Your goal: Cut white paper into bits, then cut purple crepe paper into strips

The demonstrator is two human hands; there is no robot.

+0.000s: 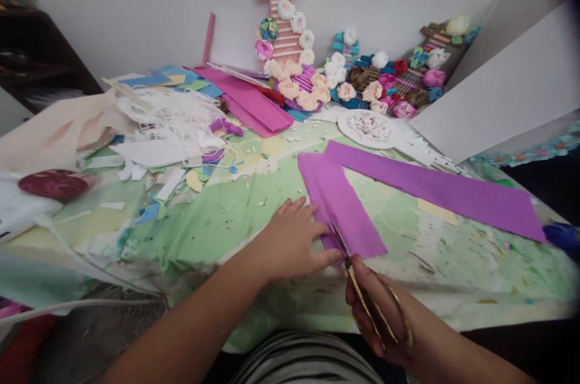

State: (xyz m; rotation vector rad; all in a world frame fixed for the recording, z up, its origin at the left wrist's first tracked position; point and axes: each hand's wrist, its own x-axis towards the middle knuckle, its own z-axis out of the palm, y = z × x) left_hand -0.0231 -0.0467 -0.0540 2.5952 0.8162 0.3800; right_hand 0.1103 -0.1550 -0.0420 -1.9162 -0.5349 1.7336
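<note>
A folded piece of purple crepe paper [351, 209] lies on the cloth-covered table in front of me. My left hand [294, 239] rests flat at its left edge, fingers spread and fingertips touching the paper. In my right hand [380, 305] are gold-handled scissors [350, 263], gripped by their loops. The blades point up and away from me, over the lower left part of the paper, close to my left thumb. Whether the blades are parted is hard to make out. A long purple crepe strip [444, 191] stretches off to the right, its far end beside the folded piece.
Behind stand guitar-shaped crafts with paper flowers [285, 40]. To the left lie tangled white string [172, 118], paper scraps [170, 185], pink paper [254, 100] and a hot-glue-gun-like white object [22, 197]. A round white piece [365, 128] sits near the back; a white panel [502, 82] leans right.
</note>
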